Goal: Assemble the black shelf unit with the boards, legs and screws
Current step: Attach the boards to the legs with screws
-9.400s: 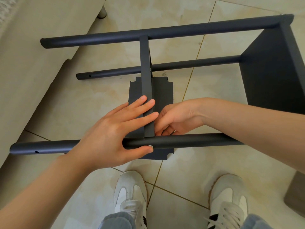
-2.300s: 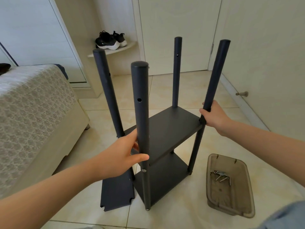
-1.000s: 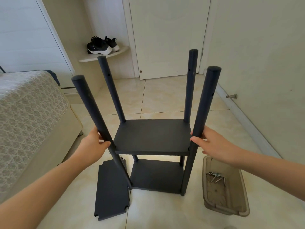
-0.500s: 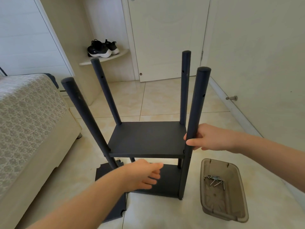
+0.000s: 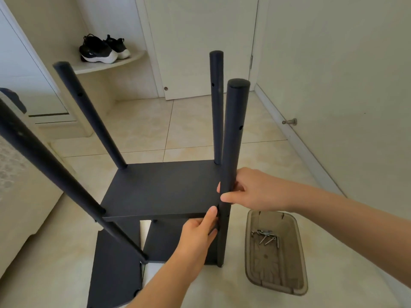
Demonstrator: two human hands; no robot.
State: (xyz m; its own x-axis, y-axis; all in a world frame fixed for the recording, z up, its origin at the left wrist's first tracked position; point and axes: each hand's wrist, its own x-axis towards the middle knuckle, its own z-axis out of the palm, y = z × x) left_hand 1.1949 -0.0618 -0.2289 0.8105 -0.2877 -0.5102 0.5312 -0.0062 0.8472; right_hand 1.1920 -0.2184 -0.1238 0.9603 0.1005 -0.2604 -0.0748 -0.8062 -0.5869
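Observation:
The black shelf unit stands upright on the tiled floor, with several round legs rising above its middle board [image 5: 162, 190]; a lower board [image 5: 164, 243] sits beneath. My right hand [image 5: 246, 192] grips the near right leg [image 5: 233, 141] just above the middle board. My left hand [image 5: 198, 236] touches the same leg right below that board's front right corner, thumb up against the board edge; its fingertips are hidden behind the leg. A loose black board [image 5: 113, 270] lies flat on the floor at the unit's left front.
A translucent brown tray [image 5: 275, 278] holding several screws [image 5: 265, 236] sits on the floor right of the unit. A bed [image 5: 20, 196] runs along the left. A wall with a door stop [image 5: 290, 122] is on the right; black shoes [image 5: 100, 50] rest on a corner shelf.
My left hand left the near left leg and moved across to the near right leg under the middle board. My right hand stayed on that leg. The view has come closer.

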